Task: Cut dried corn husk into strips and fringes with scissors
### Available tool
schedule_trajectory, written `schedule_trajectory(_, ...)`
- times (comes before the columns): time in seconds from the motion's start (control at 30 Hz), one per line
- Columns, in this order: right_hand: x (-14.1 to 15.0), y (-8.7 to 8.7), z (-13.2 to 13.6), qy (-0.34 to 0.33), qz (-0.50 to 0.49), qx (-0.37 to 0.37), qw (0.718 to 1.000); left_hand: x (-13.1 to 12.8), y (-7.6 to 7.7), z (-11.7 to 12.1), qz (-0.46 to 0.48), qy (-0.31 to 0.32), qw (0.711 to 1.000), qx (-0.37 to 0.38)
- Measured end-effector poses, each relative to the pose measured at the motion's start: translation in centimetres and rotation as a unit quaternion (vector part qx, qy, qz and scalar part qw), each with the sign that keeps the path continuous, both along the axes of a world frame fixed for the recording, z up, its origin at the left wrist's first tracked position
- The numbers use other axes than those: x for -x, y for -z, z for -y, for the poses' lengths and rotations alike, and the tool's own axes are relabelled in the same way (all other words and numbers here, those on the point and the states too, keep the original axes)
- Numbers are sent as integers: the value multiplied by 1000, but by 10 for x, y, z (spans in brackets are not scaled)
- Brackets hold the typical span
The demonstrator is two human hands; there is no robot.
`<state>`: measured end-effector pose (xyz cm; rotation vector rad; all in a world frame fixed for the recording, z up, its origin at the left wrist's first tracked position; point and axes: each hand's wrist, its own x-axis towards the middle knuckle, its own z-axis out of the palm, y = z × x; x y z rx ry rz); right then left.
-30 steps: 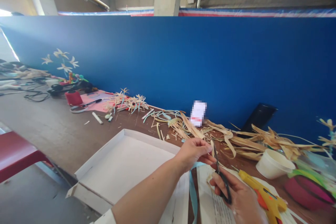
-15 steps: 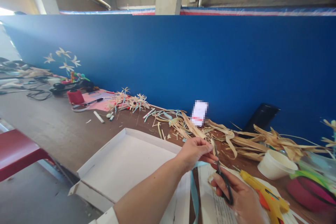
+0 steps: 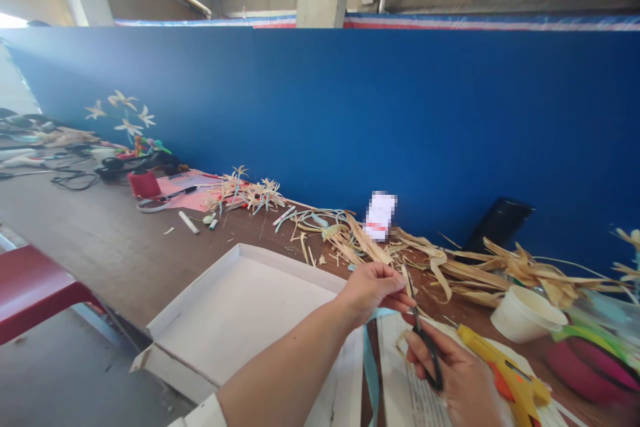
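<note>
My left hand [image 3: 367, 290] pinches a narrow tan strip of dried leaf [image 3: 406, 282] between thumb and fingers above the brown table [image 3: 115, 247]. Close beside it on the right, my right hand [image 3: 457, 380] grips black scissors [image 3: 425, 343] by the handles. Their blades point up at the strip, right next to my left fingertips. A light blue ribbon [image 3: 369, 367] hangs below my left hand over white paper [image 3: 407, 393].
A shallow white cardboard tray [image 3: 240, 320] lies to the left. A yellow and orange glue gun [image 3: 503, 367], a white cup [image 3: 523, 312] and a heap of dried leaf strips [image 3: 480, 267] sit to the right. A blue partition [image 3: 350, 120] backs the table; a red stool [image 3: 30, 287] stands at left.
Both hands stay almost where they were. The scissors' blades have shifted slightly against the strip, and the view has drifted a little.
</note>
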<state>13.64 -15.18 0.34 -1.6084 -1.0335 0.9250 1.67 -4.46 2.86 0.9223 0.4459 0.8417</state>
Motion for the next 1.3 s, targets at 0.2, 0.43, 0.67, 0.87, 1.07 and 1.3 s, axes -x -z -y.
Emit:
schedule_trajectory(0.2,6,-4,1,38,-47,-13,998,0,1,-1,-10,-5,1000,-7)
schedule_trajectory(0.43,4,-8,1,88,-69,-19,994,3,-2,2,-29,29,998,-38)
schedule_trajectory(0.67,1,-3,1,66,-50,-15,996,2,3,-2,-68,-4,996,-65)
schedule_trajectory(0.87,-1,-1,2,51,-31,-21,998,3,5,-5,-86,-48,991,-93)
schedule_trajectory(1.07,-1,0,2,37,-54,-13,998,7,3,-8,-40,-55,994,-87)
schedule_trajectory(1.3,0,0,3,2,-85,-13,996,9,2,-12,-33,-56,995,-71)
